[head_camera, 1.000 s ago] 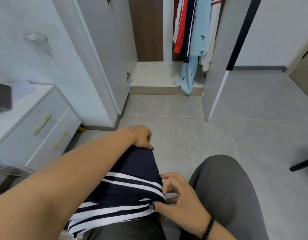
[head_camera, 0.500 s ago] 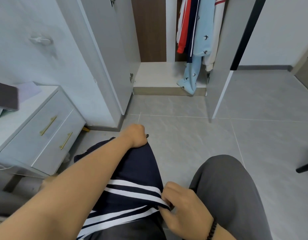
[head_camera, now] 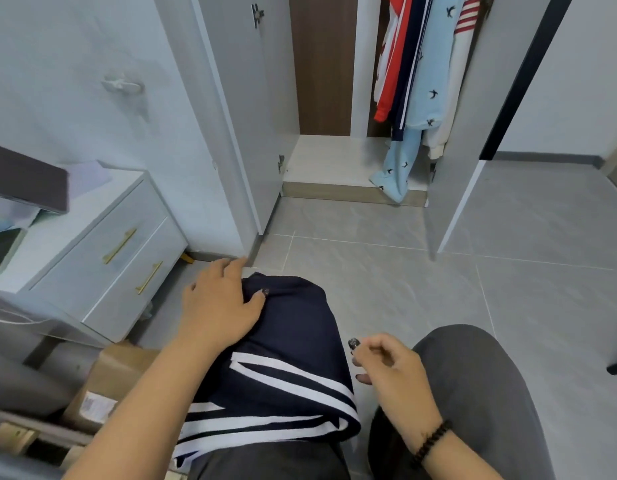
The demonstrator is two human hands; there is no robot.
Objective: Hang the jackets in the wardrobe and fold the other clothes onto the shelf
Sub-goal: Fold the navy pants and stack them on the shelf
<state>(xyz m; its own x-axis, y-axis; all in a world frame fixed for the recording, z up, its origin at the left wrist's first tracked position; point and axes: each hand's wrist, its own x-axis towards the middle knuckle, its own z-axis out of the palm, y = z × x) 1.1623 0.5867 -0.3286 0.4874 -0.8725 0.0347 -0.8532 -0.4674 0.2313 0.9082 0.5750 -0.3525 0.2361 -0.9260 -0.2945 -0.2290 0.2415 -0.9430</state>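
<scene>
A navy garment with white stripes (head_camera: 289, 368) lies folded over my left knee. My left hand (head_camera: 218, 303) rests flat on its far end, fingers spread and straight. My right hand (head_camera: 383, 362) hovers just right of the garment with fingers loosely curled, holding nothing. The open wardrobe (head_camera: 338, 157) stands ahead. Inside it hang several jackets (head_camera: 418, 64): red, navy, light blue with birds, and white with red stripes. A light blue sleeve trails onto the wardrobe floor.
A white drawer unit with gold handles (head_camera: 106, 258) stands at left, a dark flat object (head_camera: 26, 181) on top. A cardboard box (head_camera: 106, 386) sits below it. Both wardrobe doors (head_camera: 244, 109) are swung open over grey floor tiles (head_camera: 404, 271).
My right hand has let go of the striped edge and lifted off to the right. My left hand has opened from gripping the far end to lying flat on the garment.
</scene>
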